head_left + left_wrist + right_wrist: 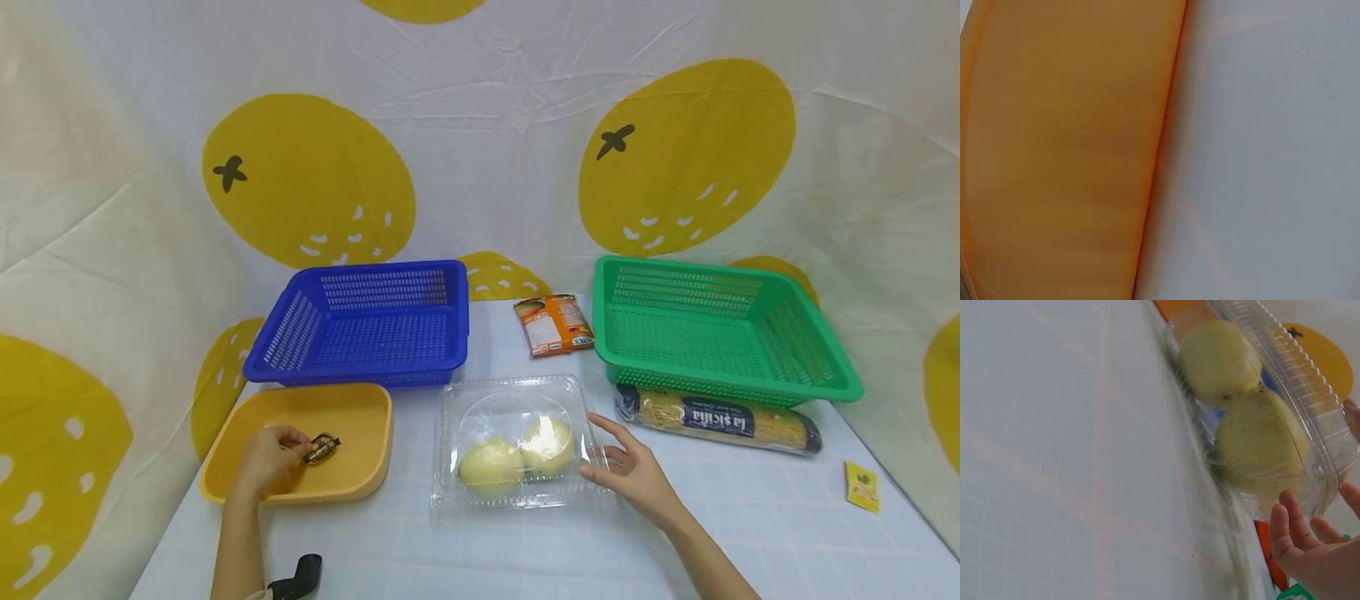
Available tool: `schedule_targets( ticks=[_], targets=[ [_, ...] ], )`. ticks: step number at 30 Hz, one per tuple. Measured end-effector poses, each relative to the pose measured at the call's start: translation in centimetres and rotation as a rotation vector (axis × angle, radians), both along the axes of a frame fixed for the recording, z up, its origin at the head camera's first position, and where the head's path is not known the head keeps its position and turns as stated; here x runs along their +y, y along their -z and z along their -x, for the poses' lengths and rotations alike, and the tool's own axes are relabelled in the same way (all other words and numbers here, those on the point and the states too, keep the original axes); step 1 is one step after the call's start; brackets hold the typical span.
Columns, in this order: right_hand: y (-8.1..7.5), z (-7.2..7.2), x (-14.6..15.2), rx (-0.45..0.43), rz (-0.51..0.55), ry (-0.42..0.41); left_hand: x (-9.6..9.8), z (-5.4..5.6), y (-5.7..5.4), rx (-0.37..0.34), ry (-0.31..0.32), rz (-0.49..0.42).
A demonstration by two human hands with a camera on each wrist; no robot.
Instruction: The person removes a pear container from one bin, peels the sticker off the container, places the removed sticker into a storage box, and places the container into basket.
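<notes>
My left hand is over the yellow-orange tub, its fingertips pinching a small dark wrapped packet with gold markings. Only the tub shows in the left wrist view; hand and packet are out of sight there. Two pale yellow-green round fruits lie inside a clear plastic clamshell box whose lid is down. At the box's right edge is my right hand, fingers spread and loosely bent. In the right wrist view, the right hand's fingers are close beside the box.
Behind the tub stands a blue basket; a green basket stands at the right. An orange packet lies between them. A spaghetti pack lies before the green basket, and a small yellow sachet at the far right.
</notes>
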State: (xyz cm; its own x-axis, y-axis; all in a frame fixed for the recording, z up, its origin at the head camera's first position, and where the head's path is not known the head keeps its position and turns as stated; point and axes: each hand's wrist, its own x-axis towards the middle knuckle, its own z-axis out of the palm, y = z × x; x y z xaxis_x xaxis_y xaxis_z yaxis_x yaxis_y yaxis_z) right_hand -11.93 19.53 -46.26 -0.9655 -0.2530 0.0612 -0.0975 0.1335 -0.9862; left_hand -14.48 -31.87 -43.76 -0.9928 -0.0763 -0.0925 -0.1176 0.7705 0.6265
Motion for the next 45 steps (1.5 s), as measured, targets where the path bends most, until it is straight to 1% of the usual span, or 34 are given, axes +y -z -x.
schedule_targets(
  ticks=[3, 12, 14, 17, 21, 25, 26, 28, 31, 33, 35, 37, 40, 42, 43, 45],
  targets=[
    [0.0, 0.0, 0.0, 0.002, -0.001, -0.001, 0.0, 0.1, 0.2, 0.007, -0.011, -0.014],
    [0.0, -0.1, 0.0, -0.004, -0.005, 0.007, 0.1, 0.0, 0.2, 0.022, -0.015, 0.0],
    [0.0, -0.1, 0.0, -0.004, -0.001, 0.006, 0.1, -0.1, 0.3, 0.033, -0.017, 0.013],
    [-0.1, -0.1, -0.1, -0.003, -0.001, 0.006, 0.0, -0.1, 0.4, 0.045, -0.016, 0.056],
    [-0.2, -0.2, -0.2, 0.005, 0.0, 0.008, 0.0, 0.0, 0.6, 0.047, -0.014, 0.105],
    [-0.2, -0.2, -0.2, -0.002, -0.001, 0.011, 0.0, 0.0, 0.6, 0.037, -0.017, 0.104],
    [-0.2, -0.2, -0.3, -0.005, 0.0, 0.014, 0.0, 0.0, 0.6, 0.048, -0.026, 0.084],
    [-0.3, -0.2, -0.3, -0.005, 0.001, 0.014, 0.0, 0.0, 0.6, 0.103, -0.057, 0.025],
    [-0.3, -0.2, -0.3, 0.002, 0.007, 0.008, 0.1, 0.0, 0.8, 0.264, -0.11, -0.101],
    [-0.4, -0.3, -0.4, 0.004, 0.01, 0.007, 0.2, -0.1, 1.0, 0.374, -0.136, -0.17],
    [-0.4, -0.3, -0.4, 0.003, 0.011, 0.006, 0.4, -0.2, 1.0, 0.451, -0.151, -0.244],
    [-0.5, -0.3, -0.4, 0.0, 0.011, 0.006, 0.8, -0.4, 0.9, 0.485, -0.177, -0.319],
    [-0.5, -0.3, -0.4, 0.0, 0.006, 0.006, 2.0, -0.7, 0.1, 0.511, -0.227, -0.433],
    [-0.5, -0.2, -0.3, -0.003, 0.006, 0.008, 3.1, -0.9, -0.7, 0.515, -0.252, -0.498],
    [-0.4, -0.2, -0.3, -0.005, 0.004, 0.01, 3.9, -1.2, -1.4, 0.511, -0.257, -0.534],
    [-0.4, -0.2, -0.3, -0.013, 0.003, 0.012, 5.5, -1.6, -2.6, 0.503, -0.247, -0.603]
  ],
)
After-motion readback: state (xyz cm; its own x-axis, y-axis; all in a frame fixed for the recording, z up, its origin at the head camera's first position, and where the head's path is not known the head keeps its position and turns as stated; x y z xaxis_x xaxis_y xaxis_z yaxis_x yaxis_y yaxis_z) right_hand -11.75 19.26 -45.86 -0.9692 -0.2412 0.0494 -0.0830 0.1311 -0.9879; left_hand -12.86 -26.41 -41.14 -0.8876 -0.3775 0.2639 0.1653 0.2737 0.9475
